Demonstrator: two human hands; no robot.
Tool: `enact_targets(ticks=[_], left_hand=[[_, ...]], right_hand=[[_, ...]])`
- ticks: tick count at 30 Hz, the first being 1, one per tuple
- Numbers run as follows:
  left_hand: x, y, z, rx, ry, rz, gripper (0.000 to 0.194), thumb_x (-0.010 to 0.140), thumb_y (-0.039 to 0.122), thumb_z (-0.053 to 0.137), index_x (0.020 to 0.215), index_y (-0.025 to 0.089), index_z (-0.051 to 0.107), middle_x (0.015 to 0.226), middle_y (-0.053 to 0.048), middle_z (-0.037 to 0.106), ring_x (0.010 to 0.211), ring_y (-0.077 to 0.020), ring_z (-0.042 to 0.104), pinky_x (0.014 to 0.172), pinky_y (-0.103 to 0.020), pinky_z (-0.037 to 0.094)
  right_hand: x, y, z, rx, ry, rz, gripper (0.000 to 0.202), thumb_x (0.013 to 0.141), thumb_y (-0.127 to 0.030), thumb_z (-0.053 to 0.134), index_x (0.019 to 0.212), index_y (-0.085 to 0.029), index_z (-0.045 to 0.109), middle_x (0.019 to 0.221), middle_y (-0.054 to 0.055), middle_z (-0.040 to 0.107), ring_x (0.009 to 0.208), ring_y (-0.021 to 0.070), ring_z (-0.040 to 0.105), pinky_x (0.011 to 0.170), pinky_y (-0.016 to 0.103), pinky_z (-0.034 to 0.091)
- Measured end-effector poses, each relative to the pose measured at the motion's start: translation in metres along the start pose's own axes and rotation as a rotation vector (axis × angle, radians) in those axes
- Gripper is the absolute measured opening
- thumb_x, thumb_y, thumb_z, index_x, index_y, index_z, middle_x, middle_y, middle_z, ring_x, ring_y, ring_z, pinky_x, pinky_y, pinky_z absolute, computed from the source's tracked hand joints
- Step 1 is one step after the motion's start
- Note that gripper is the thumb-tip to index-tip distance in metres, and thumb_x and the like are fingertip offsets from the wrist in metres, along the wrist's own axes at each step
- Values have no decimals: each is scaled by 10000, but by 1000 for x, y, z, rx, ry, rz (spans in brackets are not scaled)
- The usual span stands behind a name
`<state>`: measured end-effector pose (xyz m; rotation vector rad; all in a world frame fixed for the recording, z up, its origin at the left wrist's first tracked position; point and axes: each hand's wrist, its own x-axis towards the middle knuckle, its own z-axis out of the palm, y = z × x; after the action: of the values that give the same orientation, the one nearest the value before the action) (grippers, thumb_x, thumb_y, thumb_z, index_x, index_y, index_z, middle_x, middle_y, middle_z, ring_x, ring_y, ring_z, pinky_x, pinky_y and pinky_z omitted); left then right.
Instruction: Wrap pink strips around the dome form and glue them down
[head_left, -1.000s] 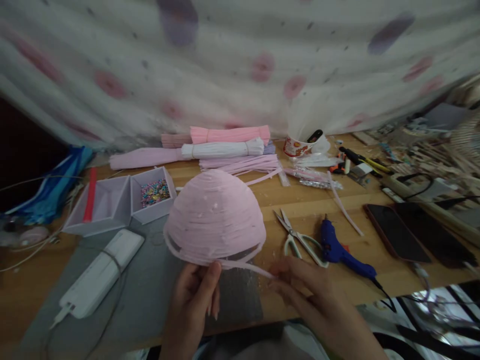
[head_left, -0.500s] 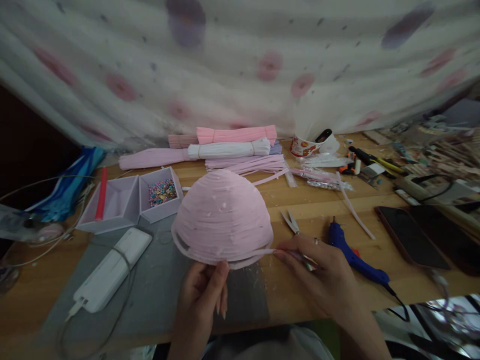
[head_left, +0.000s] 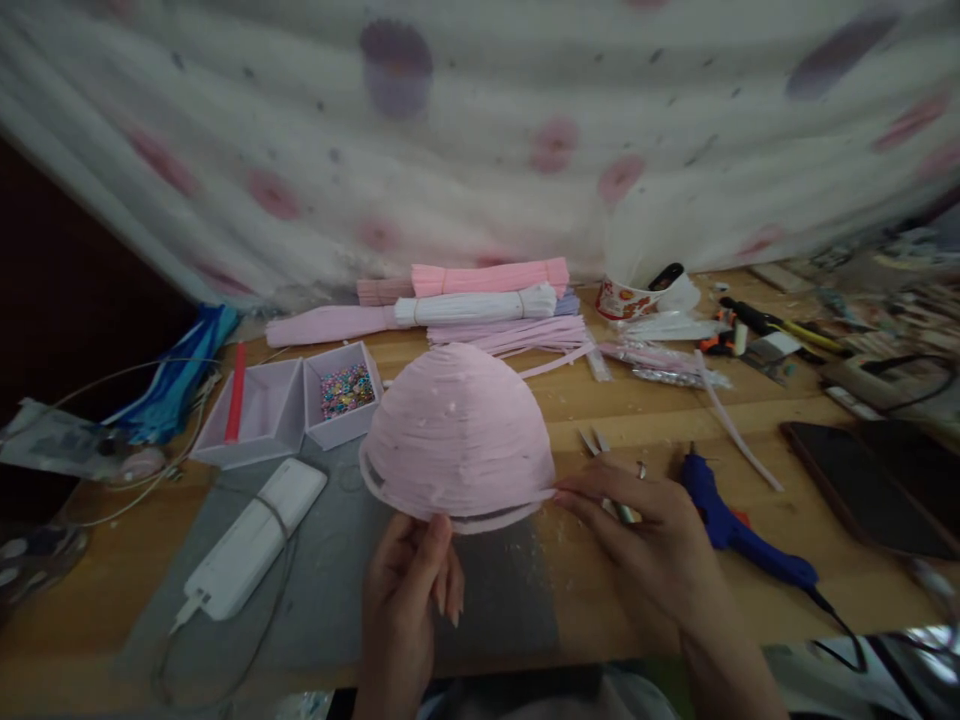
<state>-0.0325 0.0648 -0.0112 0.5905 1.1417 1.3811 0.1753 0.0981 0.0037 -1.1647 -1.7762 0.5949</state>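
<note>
A pale pink dome [head_left: 461, 430], built up from rows of thin strips, is held above the grey mat [head_left: 300, 600]. The thumb of my left hand [head_left: 412, 575] presses on its near lower rim, with the fingers curled underneath. At the dome's right edge, my right hand [head_left: 637, 525] pinches the end of a pink chenille strip [head_left: 525, 503] that runs along the rim. A dark gap shows between the lowest strip and the rows above it. Scissors [head_left: 596, 442] lie on the table, partly hidden behind my right hand.
A blue glue gun [head_left: 739, 530] lies right of my hand, with phones [head_left: 855, 490] beyond it. Bundled chenille stems [head_left: 480, 305] lie behind the dome. To the left are a box of beads [head_left: 341, 440], a box with a red stick [head_left: 277, 400] and a corded white power bank [head_left: 255, 535].
My right fingers have come closer to the dome's rim, and the strip's free stretch between them has shortened. The left hand keeps its hold. The whole view has shifted slightly.
</note>
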Motion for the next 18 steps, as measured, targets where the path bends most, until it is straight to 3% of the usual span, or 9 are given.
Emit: enact_targets(ticks=[4,7,12,18], left_hand=[[2,8,0,-57,34,0,429,692,439,864,584,195,529,366,116,389,290,-40,356,353,-173,320],[3,16,1,-71,46,-20,478,616,419,911,535,196,496,357,110,390,297,-51,369,359,-191,344],[5,23,-7,-80,67,-41,451,627,378,911,549,197,505,372,104,411,317,-60,385,374,-199,360],[9,19,-4,-126,53,-23,458,635,438,899,586,198,512,437,100,430,359,-60,386,389,-191,366]], right_hand=[[-1,0,7,67,40,-46,106,863,-194,752,902,-287,785,818,-4,748,748,163,689,670,277,522],[2,0,11,159,-19,-42,90,880,-204,739,907,-275,787,820,5,737,751,159,681,667,280,518],[6,2,14,317,-136,18,122,937,-301,674,906,-218,758,889,40,703,859,168,665,754,292,518],[2,0,21,424,-142,166,155,924,-314,682,812,-207,691,842,18,639,800,158,611,700,275,464]])
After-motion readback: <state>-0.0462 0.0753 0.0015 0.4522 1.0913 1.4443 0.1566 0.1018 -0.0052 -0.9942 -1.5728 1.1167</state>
